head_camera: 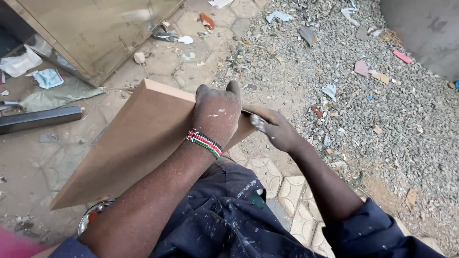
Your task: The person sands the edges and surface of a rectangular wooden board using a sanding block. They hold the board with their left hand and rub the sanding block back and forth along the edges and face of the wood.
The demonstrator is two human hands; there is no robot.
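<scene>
The flat rectangular fibreboard panel [129, 143] is a plain, even tan-brown, paler along its far edge. The left hand [217, 112], clamped over that edge, is dusted with tan powder and flecked white, and just behind its grip sits a beaded wristband [204, 142] striped red, white, green and black. The right hand [275, 130], beside that grip, shows a whitish smear on the knuckles. Below the grips, the dark navy work clothing [224, 220] carries white paint spatters (plus one small green patch). Right of the grips lies grey gravel [382, 119] strewn with pink and white scraps.
</scene>
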